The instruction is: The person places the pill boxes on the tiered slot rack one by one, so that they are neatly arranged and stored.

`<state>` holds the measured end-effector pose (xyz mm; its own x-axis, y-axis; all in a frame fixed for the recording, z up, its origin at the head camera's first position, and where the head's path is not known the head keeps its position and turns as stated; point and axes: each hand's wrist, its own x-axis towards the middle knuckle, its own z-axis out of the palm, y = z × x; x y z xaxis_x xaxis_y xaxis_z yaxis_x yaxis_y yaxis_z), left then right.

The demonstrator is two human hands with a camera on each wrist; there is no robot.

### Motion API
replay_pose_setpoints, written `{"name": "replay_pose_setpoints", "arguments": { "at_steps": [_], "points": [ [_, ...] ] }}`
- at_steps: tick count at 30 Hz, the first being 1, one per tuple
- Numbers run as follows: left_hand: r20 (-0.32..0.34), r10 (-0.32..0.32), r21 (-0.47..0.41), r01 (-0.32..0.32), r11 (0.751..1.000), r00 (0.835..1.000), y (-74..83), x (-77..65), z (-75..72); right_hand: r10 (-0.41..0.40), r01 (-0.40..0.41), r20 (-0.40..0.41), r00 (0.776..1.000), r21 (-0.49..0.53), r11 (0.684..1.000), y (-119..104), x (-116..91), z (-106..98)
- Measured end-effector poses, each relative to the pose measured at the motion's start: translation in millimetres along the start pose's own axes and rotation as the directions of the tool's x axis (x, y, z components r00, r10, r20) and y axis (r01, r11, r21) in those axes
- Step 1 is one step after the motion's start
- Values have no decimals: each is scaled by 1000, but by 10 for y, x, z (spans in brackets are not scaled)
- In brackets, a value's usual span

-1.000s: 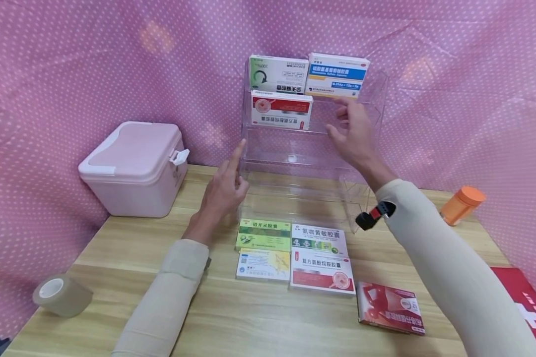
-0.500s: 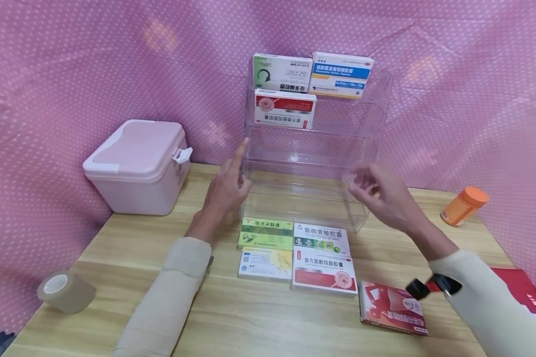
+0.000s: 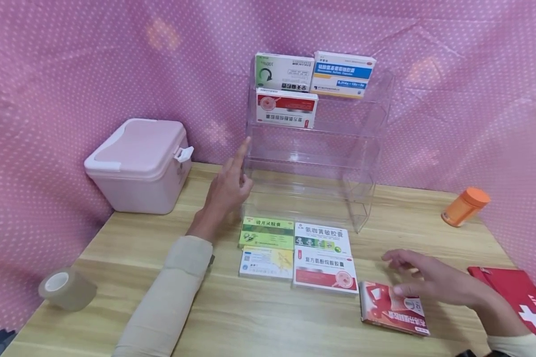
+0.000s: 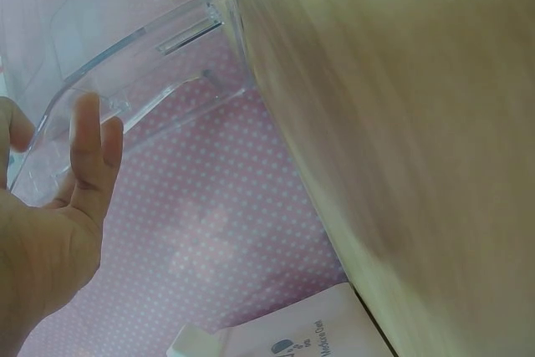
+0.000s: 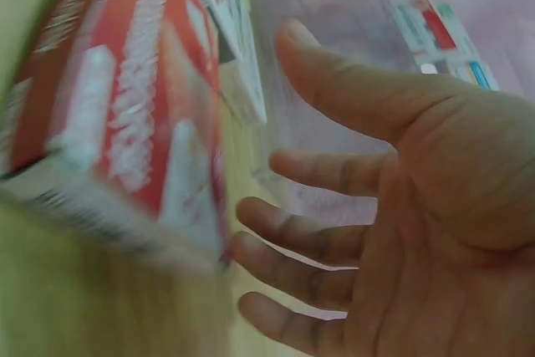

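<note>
My left hand (image 3: 227,191) rests at the left side of a clear tiered display rack (image 3: 295,159), its index finger extended along the edge. My right hand (image 3: 437,277) hovers over a red medicine box (image 3: 394,308) lying on the table; in the right wrist view its fingers (image 5: 318,227) are spread beside the box and hold nothing. On the rack's upper tiers stand a green-white box (image 3: 284,73), a blue-white box (image 3: 343,74) and a red-white box (image 3: 287,109). In front of the rack lie a green box (image 3: 267,233), a yellow-white box (image 3: 266,262) and two white boxes (image 3: 322,238).
A pink lidded case (image 3: 136,166) stands at the back left. A roll of tape (image 3: 67,289) sits at the left. At the right are an orange bottle (image 3: 465,207) and a red first-aid pouch (image 3: 513,292). A pink dotted cloth (image 3: 214,59) hangs behind.
My right hand has come down from beside the rack's upper boxes to the red box at the front right. The left hand stays at the rack's side.
</note>
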<state>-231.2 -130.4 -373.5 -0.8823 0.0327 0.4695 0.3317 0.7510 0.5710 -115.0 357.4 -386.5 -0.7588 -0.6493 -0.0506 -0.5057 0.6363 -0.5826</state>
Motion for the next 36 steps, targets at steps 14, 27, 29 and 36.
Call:
{"name": "replay_pose_setpoints", "arguments": {
  "at_steps": [14,27,29,36],
  "points": [
    [-9,-20,1,20,1000,1000,4,-8,5,-114,116,-51,992,47,992,292,-351,249],
    [-9,6,2,-6,1000,1000,32,10,18,30,-29,-25,999,24,999,281,-501,224],
    [-9,10,4,-10,1000,1000,29,15,21,28,-28,-22,999,17,999,283,-520,231],
    [-7,2,9,-2,1000,1000,24,1,22,-29,33,-38,999,110,993,303,-531,268]
  ]
}}
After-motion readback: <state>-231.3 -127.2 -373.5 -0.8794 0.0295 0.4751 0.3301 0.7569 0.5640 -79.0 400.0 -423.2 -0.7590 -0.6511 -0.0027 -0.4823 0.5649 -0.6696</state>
